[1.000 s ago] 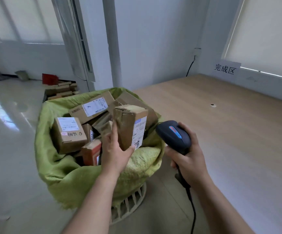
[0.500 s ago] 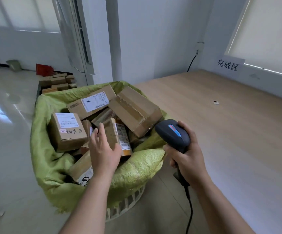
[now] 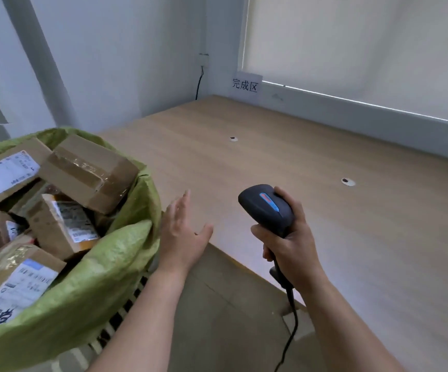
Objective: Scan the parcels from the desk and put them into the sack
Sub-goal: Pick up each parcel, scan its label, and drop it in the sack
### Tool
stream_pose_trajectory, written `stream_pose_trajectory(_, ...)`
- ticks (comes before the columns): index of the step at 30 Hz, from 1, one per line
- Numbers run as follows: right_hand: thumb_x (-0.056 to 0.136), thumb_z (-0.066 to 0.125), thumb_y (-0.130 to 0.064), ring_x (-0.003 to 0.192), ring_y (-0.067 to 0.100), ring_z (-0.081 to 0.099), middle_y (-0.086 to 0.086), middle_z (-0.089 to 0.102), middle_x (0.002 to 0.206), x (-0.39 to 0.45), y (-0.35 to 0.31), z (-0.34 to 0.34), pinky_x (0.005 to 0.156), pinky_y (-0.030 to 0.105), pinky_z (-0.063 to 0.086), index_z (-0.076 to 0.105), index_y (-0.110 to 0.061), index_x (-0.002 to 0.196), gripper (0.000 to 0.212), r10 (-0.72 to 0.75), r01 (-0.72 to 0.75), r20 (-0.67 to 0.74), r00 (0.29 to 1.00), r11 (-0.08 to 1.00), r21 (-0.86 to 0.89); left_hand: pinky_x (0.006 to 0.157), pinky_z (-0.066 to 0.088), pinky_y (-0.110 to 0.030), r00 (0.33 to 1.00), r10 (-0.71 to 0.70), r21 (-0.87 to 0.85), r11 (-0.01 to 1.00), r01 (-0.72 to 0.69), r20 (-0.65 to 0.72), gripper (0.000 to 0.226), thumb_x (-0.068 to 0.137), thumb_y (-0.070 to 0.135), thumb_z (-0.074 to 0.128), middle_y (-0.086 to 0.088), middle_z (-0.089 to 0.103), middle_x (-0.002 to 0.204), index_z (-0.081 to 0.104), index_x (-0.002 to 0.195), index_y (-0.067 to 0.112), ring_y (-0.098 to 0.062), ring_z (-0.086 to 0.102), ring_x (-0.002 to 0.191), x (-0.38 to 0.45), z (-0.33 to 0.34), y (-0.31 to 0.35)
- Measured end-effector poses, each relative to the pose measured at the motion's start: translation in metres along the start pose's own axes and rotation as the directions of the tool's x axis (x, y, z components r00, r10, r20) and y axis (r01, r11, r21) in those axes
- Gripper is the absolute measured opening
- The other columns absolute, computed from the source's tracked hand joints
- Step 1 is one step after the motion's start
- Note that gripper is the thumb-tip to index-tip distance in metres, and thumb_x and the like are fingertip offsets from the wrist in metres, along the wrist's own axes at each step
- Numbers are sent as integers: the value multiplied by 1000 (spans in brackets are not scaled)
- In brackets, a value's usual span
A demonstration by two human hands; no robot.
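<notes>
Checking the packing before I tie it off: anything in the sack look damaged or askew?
The parcels lie jumbled and tilted in the green sack. The big taped box leans over the rim, its tape wrinkled. No spill shows.

The light wooden desk [image 3: 311,210] shows two round cable grommets [image 3: 233,138], with a paper sign [image 3: 245,84] at its back edge.
</notes>
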State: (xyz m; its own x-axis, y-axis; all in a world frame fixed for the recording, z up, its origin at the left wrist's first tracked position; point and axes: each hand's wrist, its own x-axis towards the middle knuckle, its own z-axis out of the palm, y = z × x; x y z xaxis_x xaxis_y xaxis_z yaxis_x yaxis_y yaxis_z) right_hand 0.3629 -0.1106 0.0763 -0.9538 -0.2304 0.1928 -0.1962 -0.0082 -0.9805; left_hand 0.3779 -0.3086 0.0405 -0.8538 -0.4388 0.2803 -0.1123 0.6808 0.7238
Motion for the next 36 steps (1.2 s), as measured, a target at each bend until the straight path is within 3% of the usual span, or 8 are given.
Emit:
stream_pose_trajectory(6, 71, 71, -17, 55, 16, 52, -18, 66, 98, -44, -8, -119, 50, 26, 47, 51, -60, 118, 67, -19, 14, -175, 984, 1000, -27, 110, 22, -34, 974, 177, -13, 984, -177, 139, 82, 85, 39, 65, -5, 24, 154, 20, 152, 23, -13, 15, 136, -38, 83, 94)
stream_pose_trajectory(10, 81, 74, -2, 59, 18, 53, -20, 64, 102, -77, -7, -195, 51, 26, 48, 50, -58, 120, 72, -59, 43, -286, 957, 997, -64, 110, 23, -29, 928, 300, -48, 954, -297, 221, 78, 87, 40, 63, 0, 24, 154, 22, 151, 25, -11, 15, 139, -70, 136, 152)
stream_pose_trajectory(16, 84, 73, -4, 60, 11, 56, -24, 60, 109, -134, -10, -305, 52, 23, 49, 47, -55, 126, 72, -95, 37, -451, 888, 990, -135, 107, 21, -24, 827, 474, -152, 880, -449, 302, 76, 85, 36, 67, -1, 30, 151, 28, 149, 21, -15, 22, 139, -124, 214, 249)
stream_pose_trajectory(21, 84, 73, -2, 62, 13, 56, -25, 58, 110, -176, -14, -371, 52, 24, 49, 45, -47, 132, 72, -131, 33, -559, 819, 983, -182, 110, 26, -32, 736, 573, -233, 819, -524, 359, 77, 85, 36, 68, -2, 33, 149, 28, 149, 22, -18, 26, 137, -168, 262, 306)
stream_pose_trajectory(25, 84, 73, 0, 59, 16, 55, -8, 56, 118, -194, -20, -408, 50, 25, 49, 44, -41, 136, 72, -151, 44, -635, 758, 982, -181, 111, 30, -34, 665, 642, -278, 766, -579, 382, 78, 84, 40, 68, -1, 34, 149, 29, 149, 22, -17, 28, 137, -186, 288, 339)
stream_pose_trajectory(36, 83, 77, -4, 51, 15, 53, -2, 58, 117, -205, -6, -507, 47, 26, 47, 45, -48, 133, 74, -185, -2, -782, 596, 973, -232, 110, 27, -33, 497, 754, -353, 646, -676, 429, 83, 83, 55, 62, -2, 32, 151, 25, 151, 23, -18, 26, 138, -186, 384, 434)
